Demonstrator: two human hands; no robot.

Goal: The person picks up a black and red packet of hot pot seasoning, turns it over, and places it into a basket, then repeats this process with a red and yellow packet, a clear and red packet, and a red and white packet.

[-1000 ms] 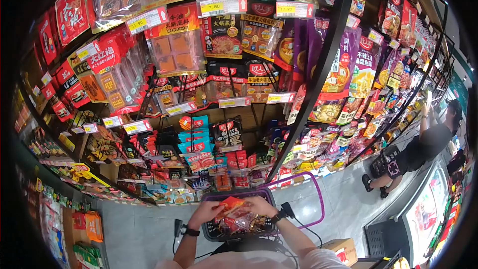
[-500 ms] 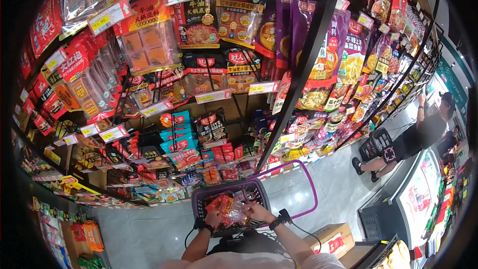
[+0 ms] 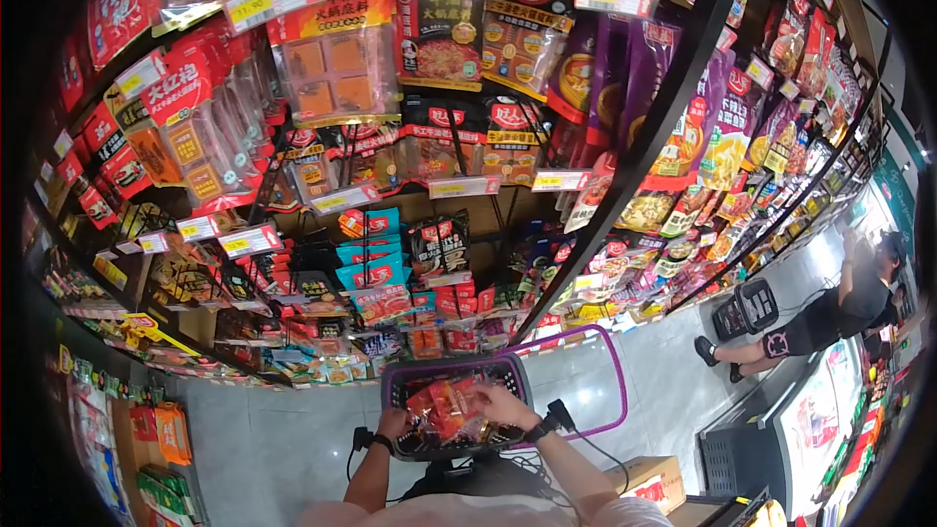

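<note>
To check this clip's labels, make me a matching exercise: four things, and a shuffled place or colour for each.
1. Left hand
2. Right hand
3. Handle
4. Carton

A. purple
B. brown, right of the basket
C. at the basket's left rim
D. at the red packets

Pairs: 1-C; 2-D; 3-A; 4-B

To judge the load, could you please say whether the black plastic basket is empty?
Not empty: red glossy plastic packets lie inside the black plastic basket.
</note>
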